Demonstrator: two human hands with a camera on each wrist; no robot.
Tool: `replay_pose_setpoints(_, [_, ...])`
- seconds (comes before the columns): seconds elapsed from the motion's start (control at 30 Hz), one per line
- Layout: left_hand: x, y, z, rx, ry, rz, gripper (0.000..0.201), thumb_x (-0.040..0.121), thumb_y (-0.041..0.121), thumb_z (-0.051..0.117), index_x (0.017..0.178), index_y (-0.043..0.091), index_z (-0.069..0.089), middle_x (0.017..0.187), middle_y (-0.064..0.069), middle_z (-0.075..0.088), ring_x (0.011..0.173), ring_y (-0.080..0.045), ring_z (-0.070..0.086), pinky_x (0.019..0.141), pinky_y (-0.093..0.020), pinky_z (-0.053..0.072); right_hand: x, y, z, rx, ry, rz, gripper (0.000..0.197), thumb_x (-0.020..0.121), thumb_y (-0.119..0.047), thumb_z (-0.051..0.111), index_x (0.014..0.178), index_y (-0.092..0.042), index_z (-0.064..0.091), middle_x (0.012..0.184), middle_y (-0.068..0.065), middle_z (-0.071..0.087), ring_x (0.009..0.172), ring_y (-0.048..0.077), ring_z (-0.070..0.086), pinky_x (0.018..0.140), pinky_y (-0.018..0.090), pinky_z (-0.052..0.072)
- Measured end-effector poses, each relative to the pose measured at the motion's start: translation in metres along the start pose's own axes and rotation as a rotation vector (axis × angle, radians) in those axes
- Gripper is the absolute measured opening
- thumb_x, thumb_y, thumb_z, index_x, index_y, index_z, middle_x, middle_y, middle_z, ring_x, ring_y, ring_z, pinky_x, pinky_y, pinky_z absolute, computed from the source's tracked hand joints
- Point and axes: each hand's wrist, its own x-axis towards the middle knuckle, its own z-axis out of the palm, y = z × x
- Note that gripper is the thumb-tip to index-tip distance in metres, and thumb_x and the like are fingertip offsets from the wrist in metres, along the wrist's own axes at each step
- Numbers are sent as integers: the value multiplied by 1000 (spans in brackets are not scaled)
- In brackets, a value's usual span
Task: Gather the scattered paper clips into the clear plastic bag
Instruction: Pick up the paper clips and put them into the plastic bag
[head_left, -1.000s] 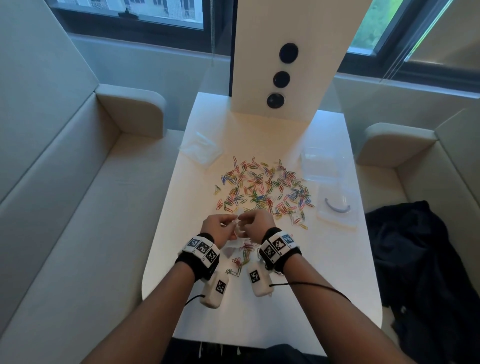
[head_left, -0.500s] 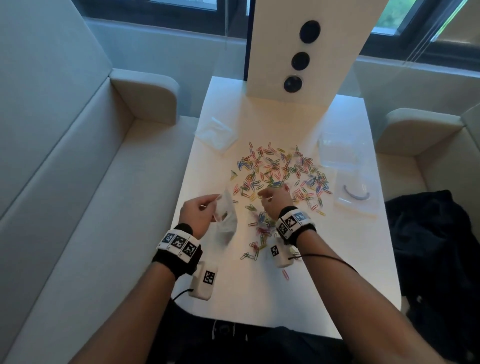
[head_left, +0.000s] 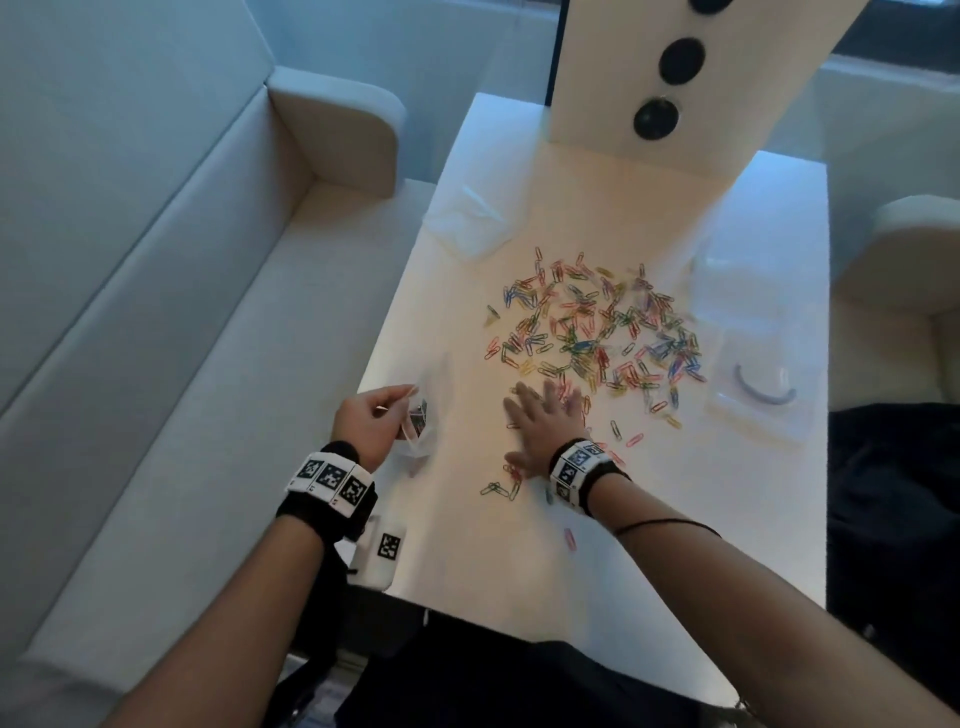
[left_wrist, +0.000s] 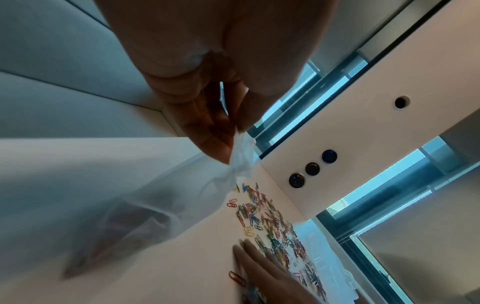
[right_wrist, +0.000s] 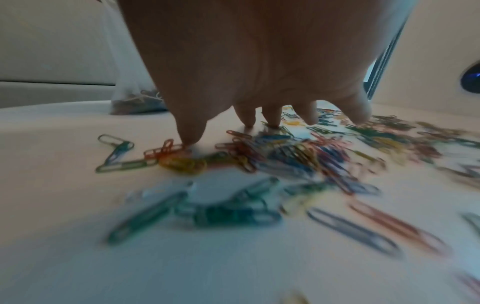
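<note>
The right hand (head_left: 543, 423) lies flat, fingers spread, on the near edge of the paper clips (head_left: 592, 332), holding nothing and, by my reading, set to rake up a batch. At its nine o'clock the left hand (head_left: 369, 423) pinches the rim of the clear bag (head_left: 421, 415), which hangs down to the table (head_left: 519, 561) with a small dark clump of clips in its bottom. Little is done: the big pile spreads from twelve to two o'clock of the right hand, and strays lie at six. Half a second ago the right hand was curled beside the bag; it has since opened and moved right onto the clips.
</note>
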Motion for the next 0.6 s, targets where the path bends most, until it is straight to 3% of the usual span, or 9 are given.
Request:
replay_pose_setpoints(0.1, [-3,-1,19,-12,-4,-18,23,92,7,57,111,10,70,55,0,66,61,-12,65,83,-40,58,-24,19,6,96,48,12,68,96,-48,42,152,-23,14,162,6,5,145,45,12,110,65,22])
replay_pose_setpoints(0.2, [-7,0,39,-17,-23,-34,21,92,9,58,107,16,71,67,-9,68,67,-23,65,86,-43,57,-33,27,4,158,164,-49,45,95,-15,51,139,-10,41,145,14,39,128,35,43,102,44,47])
replay_pose_setpoints(0.3, [-9,1,55,-14,-23,-41,19,91,12,60,104,20,72,74,-13,70,71,-25,67,85,-45,57,-31,33,-5,219,185,-47,27,94,-4,50,118,-7,60,120,10,57,109,28,56,93,35,51])
replay_pose_setpoints(0.4, [-11,6,66,3,-27,-52,20,91,12,61,107,19,72,81,-10,73,76,-24,69,85,-42,58,-29,47,-11,413,164,67,26,92,-3,52,111,-9,68,111,10,62,102,29,61,90,34,51])
replay_pose_setpoints(0.5, [-11,14,75,19,-28,-58,23,91,11,61,112,13,71,85,-4,73,78,-23,69,83,-39,58,-33,63,-14,794,293,294,21,86,-4,64,102,-10,76,101,9,72,93,23,67,88,27,53])
replay_pose_setpoints(0.6, [-10,17,81,63,-35,-44,23,90,14,63,112,14,71,87,-1,73,84,-27,70,85,-39,58,-41,76,-13,1281,327,500,13,80,-10,75,91,-16,79,90,2,74,78,14,67,76,22,55])
